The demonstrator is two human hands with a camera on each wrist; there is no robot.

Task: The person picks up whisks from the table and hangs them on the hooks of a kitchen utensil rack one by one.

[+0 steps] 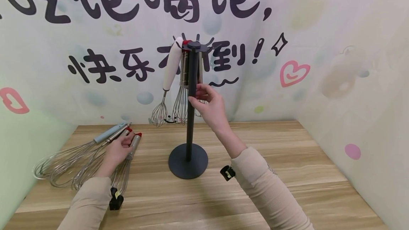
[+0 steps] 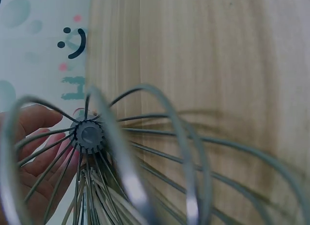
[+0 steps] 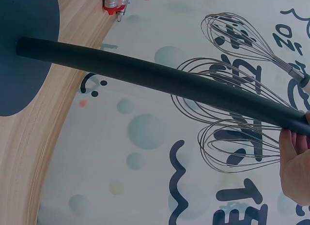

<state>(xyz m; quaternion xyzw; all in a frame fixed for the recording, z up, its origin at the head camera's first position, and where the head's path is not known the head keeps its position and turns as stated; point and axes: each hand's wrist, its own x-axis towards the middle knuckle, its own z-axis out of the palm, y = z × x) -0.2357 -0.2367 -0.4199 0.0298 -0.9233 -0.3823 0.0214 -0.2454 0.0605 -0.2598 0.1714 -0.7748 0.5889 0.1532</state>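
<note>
Three silver wire whisks (image 1: 184, 70) hung near the top of a tall black metal stand (image 1: 190, 125) with a round foot (image 1: 180, 166). The bare right hand (image 1: 210, 107) had its thumb and fingers bent around the stand's pole (image 1: 192, 74) and held it. More big wire whisks (image 1: 108, 134) lay in a bunch on the light brown wooden counter (image 1: 153, 201), left of the stand. The bare left hand (image 1: 119, 149) was over them, partly bent, beside a shiny steel handle with a red end (image 1: 136, 142); whether it gripped anything, I could not tell.
</note>
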